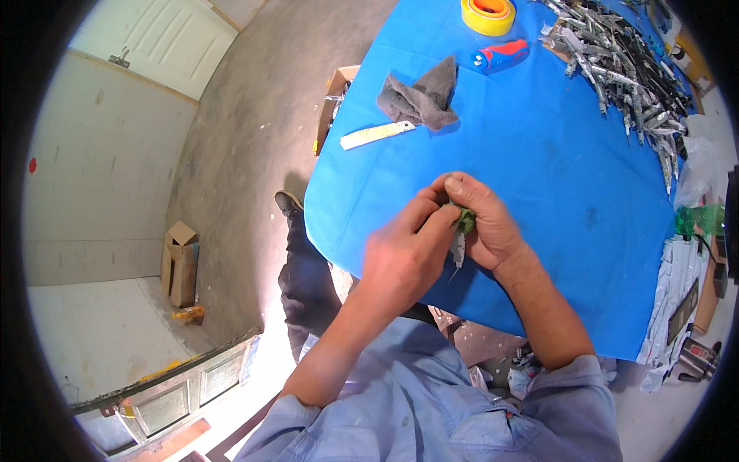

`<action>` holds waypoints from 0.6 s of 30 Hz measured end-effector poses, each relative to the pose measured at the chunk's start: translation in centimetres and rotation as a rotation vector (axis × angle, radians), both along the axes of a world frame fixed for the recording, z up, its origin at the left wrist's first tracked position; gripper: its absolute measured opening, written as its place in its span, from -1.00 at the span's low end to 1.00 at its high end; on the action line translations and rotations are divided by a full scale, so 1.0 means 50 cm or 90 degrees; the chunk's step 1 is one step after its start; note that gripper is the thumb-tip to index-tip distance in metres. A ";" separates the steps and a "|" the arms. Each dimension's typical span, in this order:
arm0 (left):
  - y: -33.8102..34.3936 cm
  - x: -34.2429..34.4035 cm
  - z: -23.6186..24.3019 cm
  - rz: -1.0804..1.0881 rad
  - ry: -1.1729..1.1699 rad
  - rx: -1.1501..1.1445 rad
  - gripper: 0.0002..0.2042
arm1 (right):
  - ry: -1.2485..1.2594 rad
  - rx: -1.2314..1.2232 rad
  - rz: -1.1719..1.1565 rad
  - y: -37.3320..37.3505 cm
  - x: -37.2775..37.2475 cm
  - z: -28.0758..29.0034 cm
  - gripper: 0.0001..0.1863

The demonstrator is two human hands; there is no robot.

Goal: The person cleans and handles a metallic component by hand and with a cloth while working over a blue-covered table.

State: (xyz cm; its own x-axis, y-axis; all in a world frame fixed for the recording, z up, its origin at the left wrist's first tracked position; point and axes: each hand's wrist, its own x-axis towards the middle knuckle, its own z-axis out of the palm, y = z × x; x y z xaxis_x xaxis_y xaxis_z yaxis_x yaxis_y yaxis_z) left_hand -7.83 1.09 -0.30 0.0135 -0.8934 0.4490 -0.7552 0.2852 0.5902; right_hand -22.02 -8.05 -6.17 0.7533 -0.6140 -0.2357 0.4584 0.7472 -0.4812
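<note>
Both hands meet over the near part of the blue-covered table [539, 192]. My left hand [408, 246] is closed, its fingers pinching in at a small crumpled green wad [466, 221], perhaps cloth. Curled around the same spot is my right hand [493, 231], closed, with its thumb on top. Below the wad a slender white-grey pen-like piece [459, 248] sticks out, its thin pointed tip toward me. My fingers hide its upper part, so which hand bears it is hard to tell.
Beyond my hands lie a grey cloth [423, 96], a cream flat strip [377, 135], a red-and-blue handled tool [500, 55] and a yellow tape roll [489, 17]. Many similar slender pieces [623, 77] pile up at far right. An open carton [333, 108] stands beyond the left edge.
</note>
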 end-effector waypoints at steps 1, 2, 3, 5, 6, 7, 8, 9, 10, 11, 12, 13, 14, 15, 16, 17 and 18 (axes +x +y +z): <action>-0.001 -0.002 -0.003 0.000 -0.003 0.004 -0.75 | -0.003 -0.005 -0.005 -0.002 -0.002 -0.003 -0.76; 0.001 -0.002 -0.004 -0.005 -0.009 0.016 -0.75 | 0.006 -0.006 -0.014 -0.001 -0.001 -0.002 -0.77; 0.004 -0.003 -0.007 -0.009 -0.014 0.030 -0.75 | 0.017 -0.005 -0.022 0.000 0.000 0.004 -0.77; 0.015 -0.003 -0.011 -0.030 -0.026 0.051 -0.76 | 0.037 0.009 -0.030 0.007 0.007 0.017 -0.78; 0.019 -0.006 -0.015 -0.052 -0.027 0.052 -0.76 | 0.052 0.017 -0.035 0.005 0.005 0.027 -0.78; 0.027 -0.009 -0.018 -0.074 -0.027 0.054 -0.77 | 0.068 0.026 -0.041 0.004 0.005 0.033 -0.79; 0.040 -0.011 -0.017 -0.074 -0.040 0.090 -0.77 | 0.067 0.022 -0.037 0.004 0.007 0.033 -0.79; 0.057 -0.015 -0.013 -0.076 -0.053 0.126 -0.76 | 0.066 0.018 -0.034 0.003 0.007 0.032 -0.79; 0.072 -0.017 -0.012 -0.078 -0.068 0.162 -0.76 | 0.064 0.015 -0.031 0.003 0.008 0.028 -0.79; 0.081 -0.019 -0.016 -0.082 -0.065 0.164 -0.76 | 0.071 0.016 -0.038 0.004 0.006 0.025 -0.79; 0.089 -0.019 -0.019 -0.082 -0.065 0.168 -0.75 | 0.072 0.017 -0.042 0.004 0.008 0.023 -0.79; 0.095 -0.018 -0.021 -0.083 -0.066 0.172 -0.75 | 0.074 0.019 -0.046 0.005 0.009 0.024 -0.79; 0.100 -0.018 -0.023 -0.086 -0.057 0.173 -0.74 | 0.077 0.022 -0.047 0.006 0.008 0.028 -0.79; 0.104 -0.016 -0.024 -0.088 -0.050 0.174 -0.74 | 0.073 0.022 -0.043 0.005 0.009 0.028 -0.79; 0.105 -0.014 -0.024 -0.090 -0.043 0.175 -0.74 | 0.069 0.022 -0.040 0.005 0.009 0.027 -0.79; 0.101 -0.012 -0.023 -0.075 -0.031 0.164 -0.74 | 0.066 0.021 -0.036 0.004 0.008 0.026 -0.79; 0.095 -0.009 -0.019 -0.060 -0.020 0.154 -0.74 | 0.066 0.020 -0.034 0.004 0.008 0.025 -0.79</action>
